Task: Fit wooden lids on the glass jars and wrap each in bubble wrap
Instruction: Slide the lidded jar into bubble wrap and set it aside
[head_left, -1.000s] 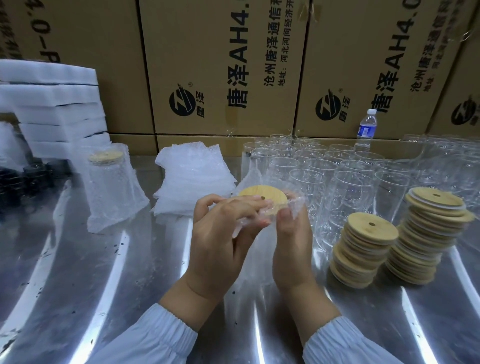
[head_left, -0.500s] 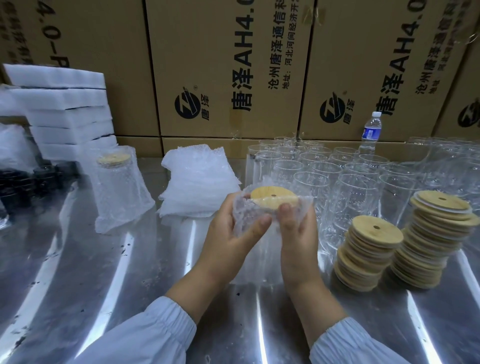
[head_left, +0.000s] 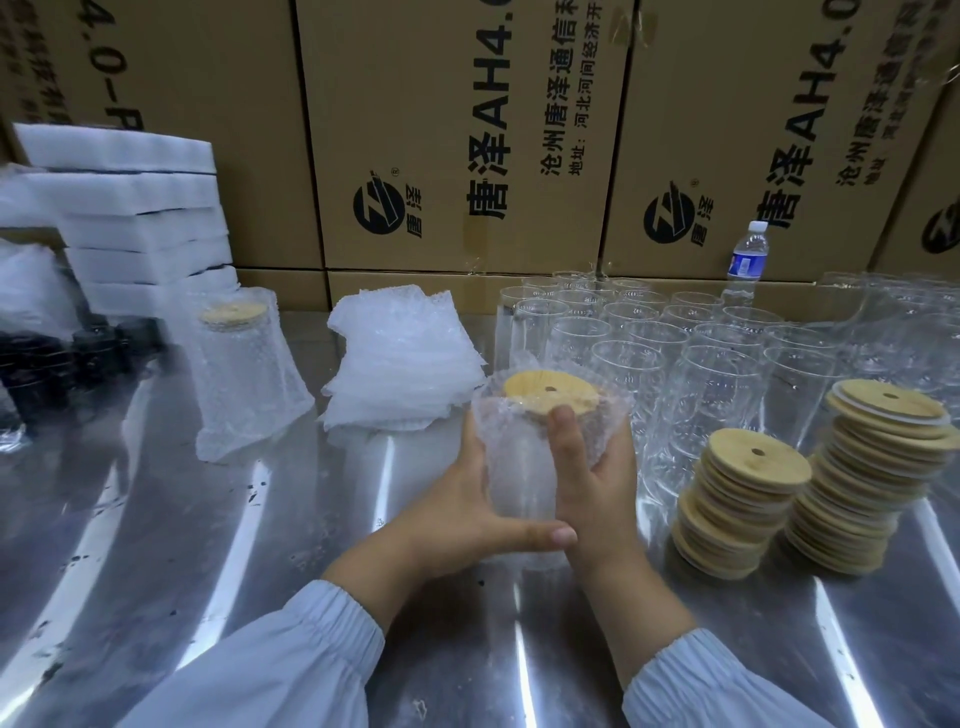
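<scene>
Jar (head_left: 524, 467) sits upright at lower centre of frame, between both hands. We cannot tell whether its base rests on the bench (head_left: 156, 519) or is lifted just off it. Its wooden lid (head_left: 550, 392) is already on, with a small hole in the middle. Bubble wrap (head_left: 597, 431) sleeves the glass and stands up as a ruffle round the lid.

Left hand (head_left: 457, 514) grips the jar low, thumb laid across the front and fingers behind. Right hand (head_left: 592, 499) is curled round the right side, one finger reaching up to the lid's edge.

Progress, as we judge it: this jar is lidded and close to wrapped. One finished wrapped jar (head_left: 244, 379) stands at middle left. Many bare jars (head_left: 675, 353) crowd the right centre, none lidded. Two lid stacks (head_left: 743, 499) stand at lower right, and a pile of wrap sheets (head_left: 405, 358) lies at centre. Most of the work is left.

Writing: the cartons (head_left: 467, 130) across the top carry a round black logo with 唐泽, large "唐泽AH4.0" and smaller 沧州唐泽通信, then 地址:河北河间经济开, cut off at the frame edge. A water bottle (head_left: 748, 254) at upper right has a blue label we cannot read. White foam slabs (head_left: 130, 208) at upper left are unmarked.
</scene>
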